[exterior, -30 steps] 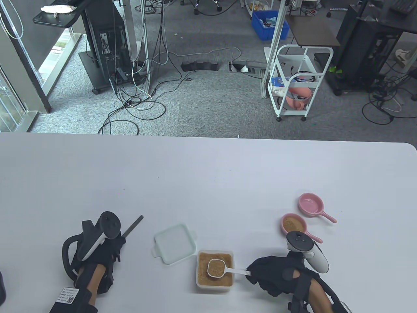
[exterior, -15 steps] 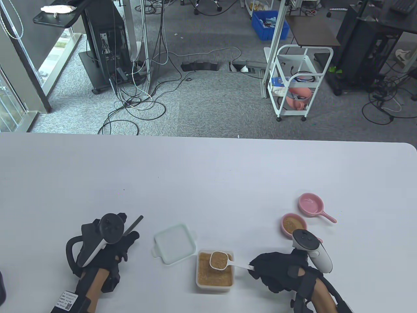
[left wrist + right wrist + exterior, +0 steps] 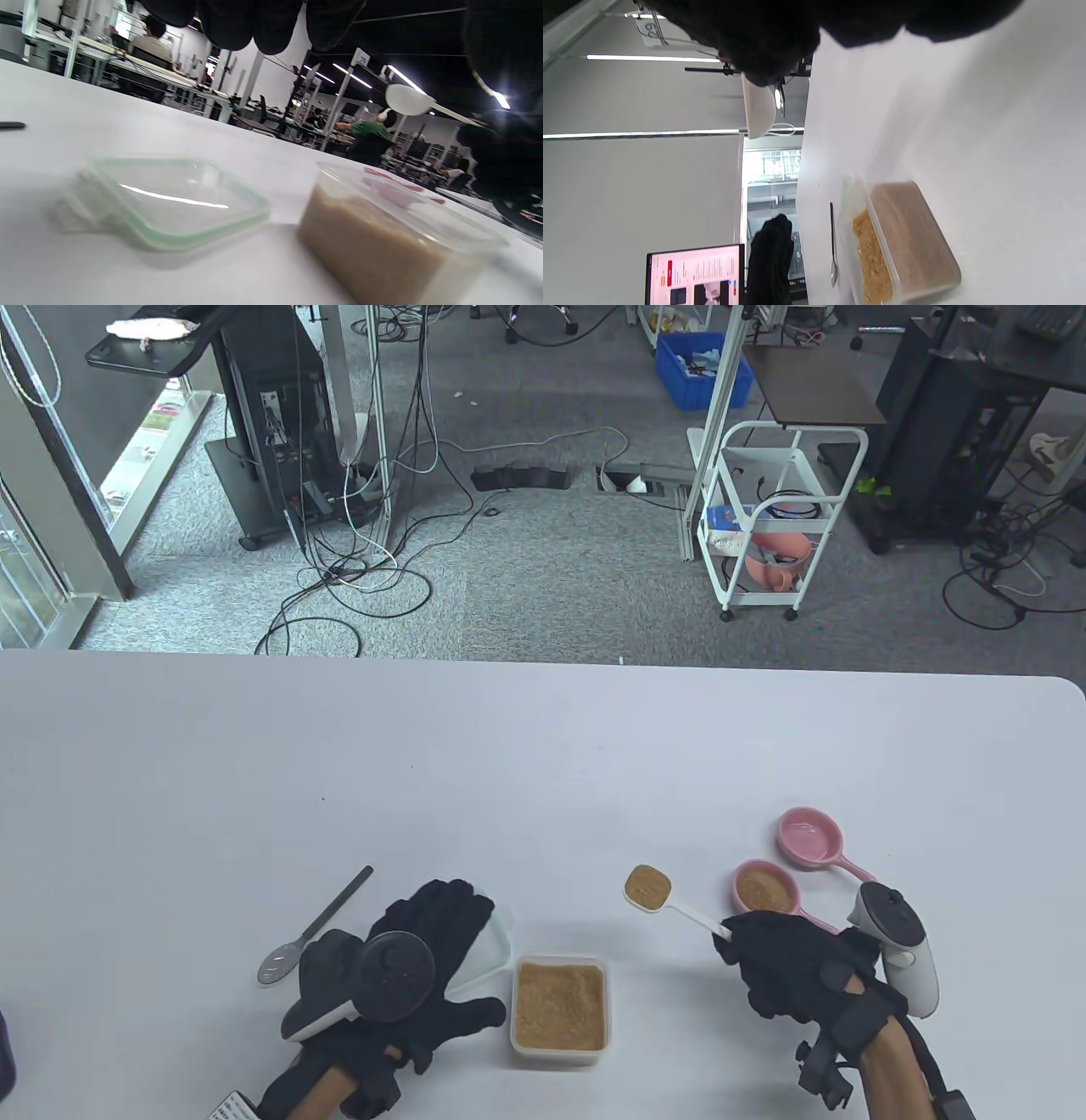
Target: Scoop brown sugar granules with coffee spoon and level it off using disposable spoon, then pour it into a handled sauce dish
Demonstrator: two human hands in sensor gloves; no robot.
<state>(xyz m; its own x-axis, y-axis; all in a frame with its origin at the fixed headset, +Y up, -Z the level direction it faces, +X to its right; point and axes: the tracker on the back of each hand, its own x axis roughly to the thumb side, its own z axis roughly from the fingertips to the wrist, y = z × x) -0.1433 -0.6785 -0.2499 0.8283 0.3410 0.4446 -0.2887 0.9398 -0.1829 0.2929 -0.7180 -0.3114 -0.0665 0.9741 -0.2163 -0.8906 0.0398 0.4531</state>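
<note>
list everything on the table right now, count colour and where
white plastic coffee spoon: 1, full of brown sugar, held above the table left of the dishes
clear plastic sugar container: 1, brown granules, near front edge
clear green-rimmed lid: 1, left of container, partly under left hand
silver spoon: 1, lying far left
pink handled sauce dishes: 2, right side; nearer holds sugar, farther has none
white table: 1
left hand: black glove, flat over lid
right hand: black glove, grips coffee spoon handle

The right hand (image 3: 793, 971) pinches a white coffee spoon (image 3: 649, 887) heaped with brown sugar, held above the table (image 3: 543, 763); the left hand (image 3: 416, 959) lies flat over the lid (image 3: 496, 937).
</note>
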